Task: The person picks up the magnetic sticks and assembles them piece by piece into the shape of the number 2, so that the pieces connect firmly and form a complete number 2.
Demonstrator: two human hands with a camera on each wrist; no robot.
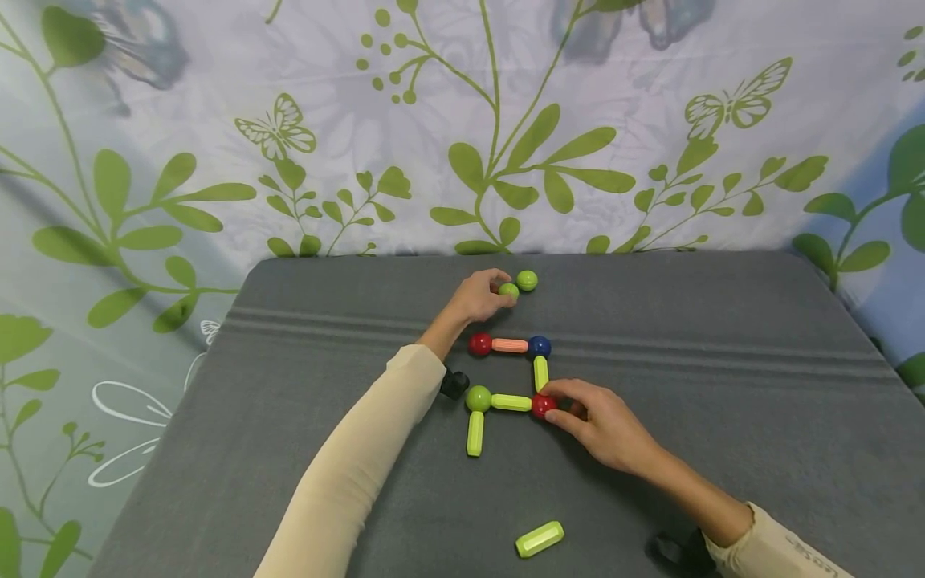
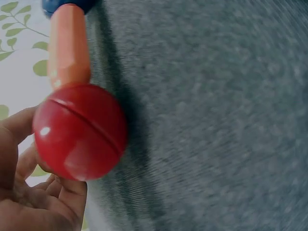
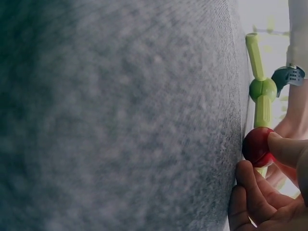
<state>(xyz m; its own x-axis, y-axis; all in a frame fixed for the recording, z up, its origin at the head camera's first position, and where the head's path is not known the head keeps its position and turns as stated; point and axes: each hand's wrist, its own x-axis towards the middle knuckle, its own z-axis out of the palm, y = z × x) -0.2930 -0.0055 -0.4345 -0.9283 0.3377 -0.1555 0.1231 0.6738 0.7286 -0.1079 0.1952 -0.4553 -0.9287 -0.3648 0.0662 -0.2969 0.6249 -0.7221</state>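
Observation:
At the far part of the table, my left hand [image 1: 482, 295] has its thumb and fingers around a green ball [image 1: 509, 292]. A second green ball [image 1: 527, 280] lies just beyond it. In the left wrist view a red ball [image 2: 81, 131] blocks part of that hand, and the green balls do not show. My right hand [image 1: 603, 421] pinches another red ball [image 1: 543, 406] between thumb and fingers. This ball joins two yellow-green rods; one rod [image 1: 511, 403] runs to a green ball [image 1: 478, 399], the other [image 1: 541, 374] to a blue ball [image 1: 539, 346].
From the blue ball an orange rod [image 1: 510, 346] leads to the far red ball. Another yellow-green rod [image 1: 474, 434] extends nearward from the joined green ball. One loose yellow-green rod [image 1: 539, 539] lies near the front of the grey-covered table [image 1: 303, 401]. A patterned cloth [image 1: 347, 96] hangs behind.

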